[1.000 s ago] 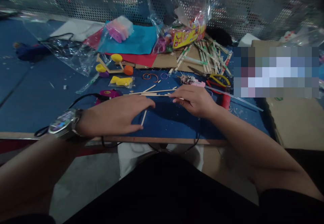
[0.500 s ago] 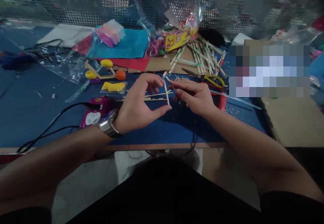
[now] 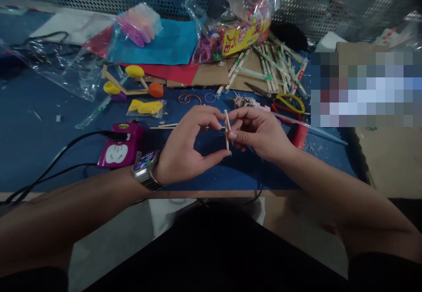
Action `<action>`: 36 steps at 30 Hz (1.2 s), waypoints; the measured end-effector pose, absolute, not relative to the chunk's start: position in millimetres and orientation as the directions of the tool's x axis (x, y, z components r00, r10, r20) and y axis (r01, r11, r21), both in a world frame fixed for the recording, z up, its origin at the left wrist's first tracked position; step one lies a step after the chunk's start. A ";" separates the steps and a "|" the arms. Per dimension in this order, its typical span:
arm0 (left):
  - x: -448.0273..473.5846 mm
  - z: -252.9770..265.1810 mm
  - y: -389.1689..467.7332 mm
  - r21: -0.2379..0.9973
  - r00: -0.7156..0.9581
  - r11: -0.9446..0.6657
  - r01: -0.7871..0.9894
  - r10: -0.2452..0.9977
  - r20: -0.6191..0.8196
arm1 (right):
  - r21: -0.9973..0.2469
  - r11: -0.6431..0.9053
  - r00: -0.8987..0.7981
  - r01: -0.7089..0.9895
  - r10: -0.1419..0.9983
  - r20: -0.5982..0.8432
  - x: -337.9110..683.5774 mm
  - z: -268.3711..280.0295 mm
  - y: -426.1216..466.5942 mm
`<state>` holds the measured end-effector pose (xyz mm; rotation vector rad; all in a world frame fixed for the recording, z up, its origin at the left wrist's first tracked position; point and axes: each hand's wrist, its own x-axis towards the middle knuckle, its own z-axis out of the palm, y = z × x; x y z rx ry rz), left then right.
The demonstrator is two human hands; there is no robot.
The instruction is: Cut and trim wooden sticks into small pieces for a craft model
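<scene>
My left hand (image 3: 194, 144) holds a short wooden stick (image 3: 227, 140) by its two ends, between thumb and fingertips. In my right hand (image 3: 259, 131) a second short wooden stick (image 3: 228, 118) is pinched between thumb and forefinger, its lower part hidden by the fingers. The two sticks lie side by side at a slight angle and seem to touch near the top. Behind my left hand, thin wooden sticks (image 3: 163, 127) lie on the blue table (image 3: 198, 182). A silver watch (image 3: 147, 169) is on my left wrist.
Beyond the hands are rubber bands (image 3: 189, 99), yellow-handled pliers (image 3: 290, 100), wrapped chopsticks (image 3: 268, 70) and a bag of colourful pieces (image 3: 244, 39). At left stand a purple power socket (image 3: 120, 144), a stick frame with coloured pieces (image 3: 130, 92) and a yellow packet (image 3: 147, 106). Cardboard (image 3: 389, 160) lies at right.
My right hand has brought its stick alongside the one in my left hand; before, the sticks were apart. The view has shifted slightly, and the rubber bands now show.
</scene>
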<state>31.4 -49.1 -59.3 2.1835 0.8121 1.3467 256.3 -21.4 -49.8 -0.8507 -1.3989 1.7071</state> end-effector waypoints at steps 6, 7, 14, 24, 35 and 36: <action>28.0 -59.4 -50.1 0.633 0.340 -0.733 0.249 0.678 0.652 | -0.968 -0.186 -0.563 -0.170 0.825 -0.060 254.7 -50.5 -23.9; 27.3 -59.0 -50.3 0.638 0.343 -0.726 0.256 0.685 0.642 | -0.969 -0.181 -0.573 -0.170 0.818 -0.052 254.8 -51.1 -23.7; 24.5 -57.0 -50.3 0.618 0.359 -0.726 0.302 0.687 0.631 | -0.974 -0.160 -0.610 -0.159 0.792 -0.031 255.6 -51.6 -23.9; 22.0 -57.7 -50.5 0.600 0.361 -0.739 0.305 0.673 0.645 | -0.968 -0.182 -0.630 -0.173 0.776 -0.033 255.1 -49.6 -27.7; 22.7 -60.5 -47.9 0.656 0.356 -0.722 0.220 0.685 0.635 | -0.978 -0.125 -0.645 -0.168 0.764 0.013 254.1 -50.1 -28.3; 22.5 -60.9 -47.7 0.657 0.358 -0.719 0.227 0.689 0.630 | -0.979 -0.122 -0.642 -0.165 0.767 0.013 254.2 -49.8 -28.4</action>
